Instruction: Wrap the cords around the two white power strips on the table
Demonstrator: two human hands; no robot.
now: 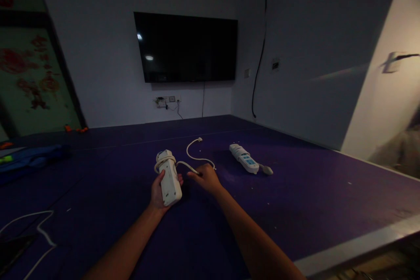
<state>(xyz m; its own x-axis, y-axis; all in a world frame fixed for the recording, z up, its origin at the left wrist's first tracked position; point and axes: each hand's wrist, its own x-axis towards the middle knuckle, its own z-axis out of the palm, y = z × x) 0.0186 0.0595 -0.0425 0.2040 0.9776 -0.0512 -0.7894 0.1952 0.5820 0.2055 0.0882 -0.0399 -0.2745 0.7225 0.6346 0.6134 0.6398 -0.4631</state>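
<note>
My left hand (158, 194) is closed around a white power strip (169, 178), holding it lengthwise above the purple floor mat (295, 201). Its white cord (193, 157) is looped round the strip's far end and trails off over the mat to a plug (199, 139). My right hand (206, 178) pinches that cord just right of the strip. A second white power strip (243, 158) with a blue label lies on the mat further right, untouched.
A dark television (187, 48) hangs on the far wall above a wall socket (168, 100). A blue bag (29, 157) lies at the left. Another white cable (36, 227) curls at the lower left. The mat's pale edge (354, 249) runs at the lower right.
</note>
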